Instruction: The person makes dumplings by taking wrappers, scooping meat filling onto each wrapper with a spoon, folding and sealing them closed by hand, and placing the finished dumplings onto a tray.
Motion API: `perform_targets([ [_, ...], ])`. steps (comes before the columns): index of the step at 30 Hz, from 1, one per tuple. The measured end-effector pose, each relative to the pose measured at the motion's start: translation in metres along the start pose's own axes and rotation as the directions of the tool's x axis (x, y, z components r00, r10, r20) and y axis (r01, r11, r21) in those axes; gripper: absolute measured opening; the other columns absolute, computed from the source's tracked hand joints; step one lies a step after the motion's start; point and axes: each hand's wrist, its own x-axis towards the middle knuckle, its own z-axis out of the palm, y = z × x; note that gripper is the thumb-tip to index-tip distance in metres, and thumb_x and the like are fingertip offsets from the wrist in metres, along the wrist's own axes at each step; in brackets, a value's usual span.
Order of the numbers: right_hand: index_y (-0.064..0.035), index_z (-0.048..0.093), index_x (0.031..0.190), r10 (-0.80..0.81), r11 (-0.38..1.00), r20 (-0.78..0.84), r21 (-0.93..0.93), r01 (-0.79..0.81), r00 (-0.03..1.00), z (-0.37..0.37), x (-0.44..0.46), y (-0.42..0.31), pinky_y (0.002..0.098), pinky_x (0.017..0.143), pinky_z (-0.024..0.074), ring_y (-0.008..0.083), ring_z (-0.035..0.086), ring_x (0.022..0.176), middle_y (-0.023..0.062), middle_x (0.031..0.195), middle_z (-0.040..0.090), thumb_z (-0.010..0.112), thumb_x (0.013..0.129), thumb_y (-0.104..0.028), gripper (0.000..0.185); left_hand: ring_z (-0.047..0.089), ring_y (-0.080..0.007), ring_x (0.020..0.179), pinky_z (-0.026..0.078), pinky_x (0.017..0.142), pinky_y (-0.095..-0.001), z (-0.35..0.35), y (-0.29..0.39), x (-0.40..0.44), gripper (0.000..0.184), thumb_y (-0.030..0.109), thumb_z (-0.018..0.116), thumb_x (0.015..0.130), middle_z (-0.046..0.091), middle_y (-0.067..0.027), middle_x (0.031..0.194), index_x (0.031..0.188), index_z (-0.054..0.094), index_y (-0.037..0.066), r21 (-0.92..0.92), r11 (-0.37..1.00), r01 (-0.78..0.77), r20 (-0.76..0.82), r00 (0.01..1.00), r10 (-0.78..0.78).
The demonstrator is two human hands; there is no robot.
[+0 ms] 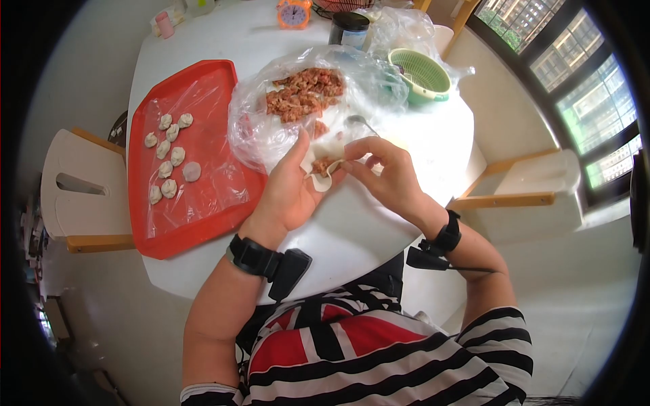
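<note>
A dumpling wrapper with a lump of meat filling in it lies in my left hand, whose fingers cradle it from below. My right hand pinches the wrapper's right edge, its thumb and fingertips closed. The wrapper's top is still open and the filling shows. Just behind my right hand is a metal spoon; its handle runs toward the fingers, and I cannot tell whether they hold it. Beyond both hands, more minced filling lies in a clear plastic bag spread on the table.
At left, a red tray lined with clear film bears several folded dumplings and a flat round piece of dough. Behind the bag stand a green basket, a dark-lidded jar and an orange clock. Chairs flank the white table.
</note>
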Motion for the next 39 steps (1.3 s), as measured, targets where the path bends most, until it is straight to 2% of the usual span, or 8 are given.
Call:
perform_targets([
  [3, -0.0010, 0.066, 0.090, 0.065, 0.998, 0.073, -0.016, -0.064, 0.995, -0.002, 0.002, 0.004, 0.0247, 0.066, 0.0483, 0.0114, 0.062, 0.079, 0.0041, 0.085, 0.067, 0.071, 0.080, -0.003, 0.011, 0.056, -0.0213, 0.110, 0.046, 0.097, -0.0350, -0.001, -0.001, 0.002, 0.050, 0.042, 0.033, 0.102, 0.057, -0.0115, 0.123, 0.130, 0.045, 0.002, -0.010, 1.000, -0.011, 0.008, 1.000, 0.011],
  [9, -0.0004, 0.066, 0.095, -0.095, 0.991, 0.051, -0.090, 0.099, 0.994, 0.000, -0.001, 0.000, 0.0255, 0.068, 0.0491, 0.0144, 0.062, 0.078, 0.0072, 0.085, 0.066, 0.068, 0.079, 0.001, 0.017, 0.058, -0.0210, 0.107, 0.047, 0.095, -0.0354, -0.005, -0.004, 0.002, 0.053, 0.046, 0.032, 0.102, 0.058, -0.0103, 0.119, 0.130, 0.045, 0.002, 0.028, 0.999, 0.021, -0.024, 0.999, -0.021],
  [11, -0.0021, 0.062, 0.105, -0.185, 0.974, 0.066, -0.118, 0.192, 0.980, 0.002, -0.002, -0.006, 0.0329, 0.071, 0.0512, 0.0255, 0.063, 0.081, 0.0123, 0.090, 0.065, 0.062, 0.082, 0.003, 0.024, 0.058, -0.0211, 0.106, 0.047, 0.094, -0.0358, -0.003, -0.003, -0.001, 0.055, 0.048, 0.031, 0.101, 0.059, -0.0101, 0.117, 0.128, 0.047, 0.002, 0.061, 0.998, 0.018, -0.034, 0.999, -0.016],
  [18, -0.0028, 0.061, 0.111, -0.019, 1.000, 0.157, -0.015, 0.022, 0.987, 0.014, -0.002, -0.019, 0.0359, 0.071, 0.0514, 0.0297, 0.063, 0.082, 0.0136, 0.090, 0.063, 0.062, 0.082, 0.002, 0.030, 0.059, -0.0199, 0.102, 0.049, 0.089, -0.0351, 0.004, -0.001, -0.004, 0.057, 0.051, 0.031, 0.100, 0.060, -0.0092, 0.112, 0.123, 0.051, 0.003, 0.058, 0.998, 0.009, -0.023, 1.000, -0.008],
  [24, -0.0008, 0.064, 0.106, -0.259, 0.952, 0.224, -0.106, 0.288, 0.939, 0.021, -0.005, -0.014, 0.0367, 0.074, 0.0510, 0.0303, 0.061, 0.087, 0.0150, 0.095, 0.060, 0.063, 0.079, 0.003, 0.027, 0.055, -0.0208, 0.097, 0.045, 0.089, -0.0356, -0.006, 0.000, -0.003, 0.053, 0.052, 0.039, 0.098, 0.056, -0.0085, 0.102, 0.111, 0.051, 0.002, 0.038, 0.999, 0.030, -0.054, 0.998, -0.028],
  [30, -0.0009, 0.062, 0.109, -0.333, 0.912, 0.275, -0.151, 0.382, 0.902, 0.016, -0.007, -0.016, 0.0375, 0.076, 0.0502, 0.0317, 0.060, 0.089, 0.0137, 0.099, 0.059, 0.064, 0.075, 0.005, 0.034, 0.051, -0.0183, 0.102, 0.042, 0.091, -0.0335, 0.000, 0.000, -0.003, 0.054, 0.051, 0.037, 0.099, 0.051, -0.0062, 0.109, 0.121, 0.046, 0.002, 0.033, 0.997, -0.070, -0.021, 0.997, 0.071],
  [35, -0.0016, 0.063, 0.106, -0.434, 0.832, 0.319, -0.215, 0.510, 0.843, 0.013, -0.005, -0.002, 0.0363, 0.074, 0.0506, 0.0307, 0.059, 0.085, 0.0118, 0.094, 0.060, 0.064, 0.075, 0.006, 0.032, 0.050, -0.0173, 0.106, 0.038, 0.097, -0.0327, 0.002, -0.003, -0.004, 0.074, 0.056, 0.037, 0.097, 0.051, -0.0107, 0.114, 0.134, 0.034, -0.008, 0.096, 0.995, 0.012, -0.038, 0.999, -0.008],
  [39, -0.0012, 0.064, 0.100, -0.314, 0.915, 0.219, -0.191, 0.356, 0.924, 0.009, -0.002, -0.001, 0.0339, 0.070, 0.0512, 0.0250, 0.062, 0.078, 0.0104, 0.087, 0.063, 0.065, 0.078, 0.003, 0.022, 0.047, -0.0207, 0.117, 0.036, 0.101, -0.0354, 0.007, 0.003, -0.006, 0.081, 0.059, 0.034, 0.096, 0.050, -0.0147, 0.127, 0.140, 0.028, -0.009, 0.083, 0.996, 0.018, 0.098, 0.995, -0.026],
])
